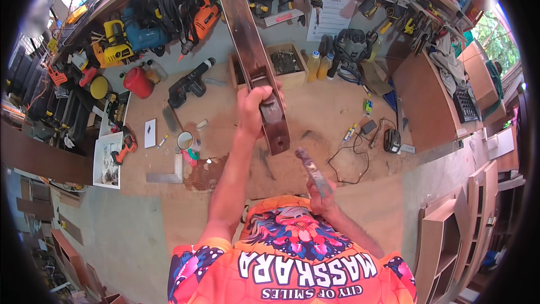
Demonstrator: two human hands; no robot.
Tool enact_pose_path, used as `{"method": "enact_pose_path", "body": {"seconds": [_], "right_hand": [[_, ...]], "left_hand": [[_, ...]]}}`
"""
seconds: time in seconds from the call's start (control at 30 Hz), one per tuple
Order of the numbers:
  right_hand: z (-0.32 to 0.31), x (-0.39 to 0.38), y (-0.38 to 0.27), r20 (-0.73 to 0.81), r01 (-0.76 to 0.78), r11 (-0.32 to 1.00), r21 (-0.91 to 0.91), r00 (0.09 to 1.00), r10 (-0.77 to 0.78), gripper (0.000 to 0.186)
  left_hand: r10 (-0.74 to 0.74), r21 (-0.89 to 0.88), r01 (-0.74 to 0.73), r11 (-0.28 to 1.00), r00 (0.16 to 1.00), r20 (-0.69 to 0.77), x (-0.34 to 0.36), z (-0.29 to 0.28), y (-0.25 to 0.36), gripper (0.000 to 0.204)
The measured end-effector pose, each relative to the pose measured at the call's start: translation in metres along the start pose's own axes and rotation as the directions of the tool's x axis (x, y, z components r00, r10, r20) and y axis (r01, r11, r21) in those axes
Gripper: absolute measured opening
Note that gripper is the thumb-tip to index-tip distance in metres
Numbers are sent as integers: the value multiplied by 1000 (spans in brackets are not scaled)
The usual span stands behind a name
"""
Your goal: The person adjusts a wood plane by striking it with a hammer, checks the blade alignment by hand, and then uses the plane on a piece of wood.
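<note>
The workbench (320, 110) is filling the middle of the frame, and above it the long wooden hand plane (249, 39) is standing out at upper centre. Its long axis is running steeply from the top, a little left of centre, down and slightly right to the middle; the longer plain end is pointing up, the shorter end with a round hole down. It is looking stiff and probably fairly heavy, its glossy faces perhaps slippery; a firm grip across the body near the middle should be balancing it best, with skin kept off the blade's edge.

The left hand (252, 107) is wrapping around the plane there, thumb over the opening, fingertips showing at the far edge. At lower centre, the right hand (323, 200) is closing around a hammer-like tool (312, 170), whose head is pointing up and slightly left; it is appearing rigid, likely head-heavy, best held low.
</note>
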State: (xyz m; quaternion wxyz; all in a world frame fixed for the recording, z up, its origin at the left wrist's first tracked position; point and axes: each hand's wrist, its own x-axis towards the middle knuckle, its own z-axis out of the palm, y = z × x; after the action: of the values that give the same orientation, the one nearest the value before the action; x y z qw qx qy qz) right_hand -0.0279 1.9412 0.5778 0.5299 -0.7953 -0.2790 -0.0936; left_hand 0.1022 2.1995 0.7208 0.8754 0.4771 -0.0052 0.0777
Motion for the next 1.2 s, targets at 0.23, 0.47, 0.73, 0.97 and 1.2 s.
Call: {"method": "enact_pose_path", "body": {"seconds": [0.23,0.47,0.73,0.97,1.2], "right_hand": [[4,14,37,-171,-349,933,-91,928,331,17],[4,-10,144,-138,-585,662,-468,789,599,31],[1,-8,165,-136,-461,650,-604,863,486,43],[29,103,-22,367,-580,784,224,795,483,70],[61,119,-27,127,-358,904,235,933,336,59]], "left_hand": [[179,40,-191,981,962,206,-18,9,8,43],[183,97,-190,977,981,70,-31,18,14,54],[59,232,-16,972,982,-179,-34,1,-10,37],[-77,211,147,966,947,-312,-28,-38,-67,33],[-89,224,184,957,921,-380,-35,-34,-53,44]]}}
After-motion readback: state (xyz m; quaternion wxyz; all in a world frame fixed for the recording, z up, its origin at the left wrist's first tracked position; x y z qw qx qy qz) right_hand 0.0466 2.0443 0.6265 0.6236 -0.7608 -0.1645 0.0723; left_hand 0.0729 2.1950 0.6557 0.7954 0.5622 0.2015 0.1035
